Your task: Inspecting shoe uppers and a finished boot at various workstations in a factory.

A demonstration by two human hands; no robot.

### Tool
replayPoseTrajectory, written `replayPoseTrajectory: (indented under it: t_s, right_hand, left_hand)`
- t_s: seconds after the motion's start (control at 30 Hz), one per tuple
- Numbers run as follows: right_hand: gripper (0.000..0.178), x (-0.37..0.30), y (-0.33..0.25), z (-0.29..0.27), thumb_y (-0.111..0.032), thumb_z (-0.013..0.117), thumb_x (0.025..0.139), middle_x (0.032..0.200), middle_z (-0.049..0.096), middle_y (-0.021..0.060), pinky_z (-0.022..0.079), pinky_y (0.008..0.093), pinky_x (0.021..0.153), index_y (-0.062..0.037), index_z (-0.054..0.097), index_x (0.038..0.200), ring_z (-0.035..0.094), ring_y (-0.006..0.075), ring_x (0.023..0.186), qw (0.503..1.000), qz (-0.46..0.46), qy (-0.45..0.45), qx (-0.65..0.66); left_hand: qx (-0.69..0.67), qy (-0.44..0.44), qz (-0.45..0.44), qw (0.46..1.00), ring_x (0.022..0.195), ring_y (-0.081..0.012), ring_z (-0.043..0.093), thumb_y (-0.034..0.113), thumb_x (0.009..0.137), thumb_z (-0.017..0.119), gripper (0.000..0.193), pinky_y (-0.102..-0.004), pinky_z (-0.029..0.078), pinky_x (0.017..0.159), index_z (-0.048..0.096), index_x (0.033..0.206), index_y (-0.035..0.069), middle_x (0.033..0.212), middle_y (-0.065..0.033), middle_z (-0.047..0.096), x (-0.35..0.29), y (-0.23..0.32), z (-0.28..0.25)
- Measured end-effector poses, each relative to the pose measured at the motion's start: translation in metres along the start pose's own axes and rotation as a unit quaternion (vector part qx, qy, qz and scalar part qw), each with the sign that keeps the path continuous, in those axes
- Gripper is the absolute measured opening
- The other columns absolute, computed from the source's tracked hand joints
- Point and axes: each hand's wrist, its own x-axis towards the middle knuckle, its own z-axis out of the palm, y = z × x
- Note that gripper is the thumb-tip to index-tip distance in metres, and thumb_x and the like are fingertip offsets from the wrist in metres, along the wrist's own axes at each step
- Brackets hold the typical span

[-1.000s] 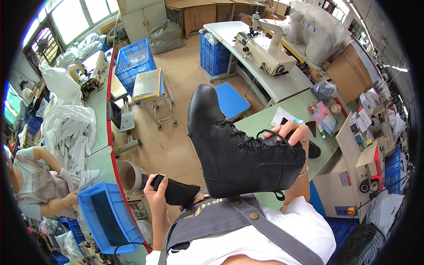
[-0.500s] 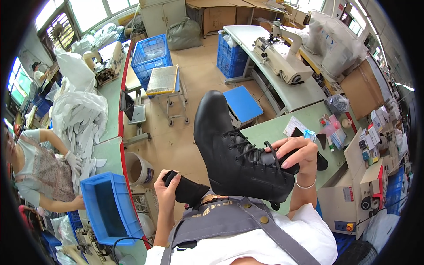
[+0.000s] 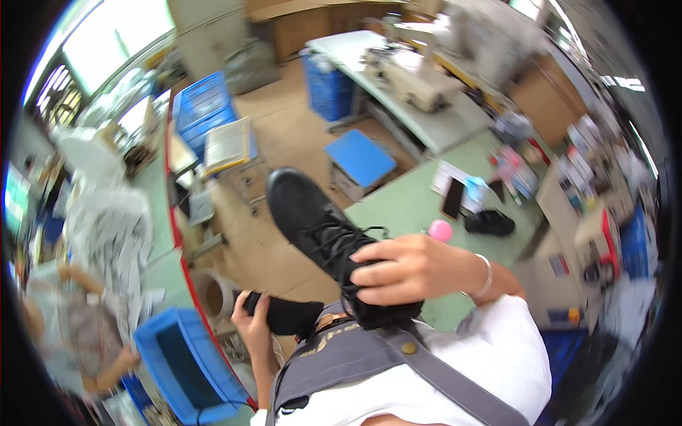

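In front of my chest is a black lace-up boot (image 3: 302, 209), its toe pointing away and to the left. My right hand (image 3: 408, 270) lies over the upper part of the boot with bent fingers, gripping it near the laces and the shaft. A loose lace loop stands up just past my fingers. Low on the left, my left hand (image 3: 254, 319) is closed on the end of a black cloth-like piece (image 3: 285, 317). That piece points right toward my grey apron (image 3: 348, 358), apart from the boot's toe; its exact kind cannot be made out.
A green table (image 3: 408, 192) at the right bears a phone (image 3: 452, 199), a dark bundle (image 3: 490, 223) and a pink ball (image 3: 440, 231). Beyond are a blue stool (image 3: 361, 157) and a sewing machine (image 3: 412, 78). At left are a blue bin (image 3: 153, 341) and another person (image 3: 78, 334).
The view has shifted. The boot has come lower and turned, its toe now further left. My right hand has moved from the boot's shaft opening onto its laced front. My left hand keeps the black piece.
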Motion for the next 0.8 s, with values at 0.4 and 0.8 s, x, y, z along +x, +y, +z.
replayPoseTrajectory:
  t_s: [0.4,0.8]
  right_hand:
    - [0.031,-0.155,-0.097,-0.079,0.015,0.044,0.07,0.089,0.063,0.0131,0.047,0.0297,0.077,0.0009,0.061,0.092,0.062,0.0274,0.084,0.717,0.623,0.265,-0.165]
    - [0.029,-0.367,-0.042,0.036,-0.004,0.054,0.078,0.101,0.06,0.0231,0.044,0.0369,0.085,-0.0001,0.058,0.106,0.056,0.0381,0.098,0.637,0.742,0.17,-0.123]
  left_hand:
    - [-0.079,-0.161,-0.066,0.982,0.068,-0.0083,0.056,0.002,0.081,0.062,0.01,-0.02,0.045,0.061,0.057,0.089,0.0,0.078,-0.0029,0.06,0.03,-0.01,0.031]
    - [0.024,-0.196,-0.062,0.978,0.065,-0.0077,0.052,0.009,0.077,0.066,0.014,-0.0207,0.042,0.059,0.059,0.084,-0.001,0.072,-0.0012,0.058,0.023,-0.012,0.042]
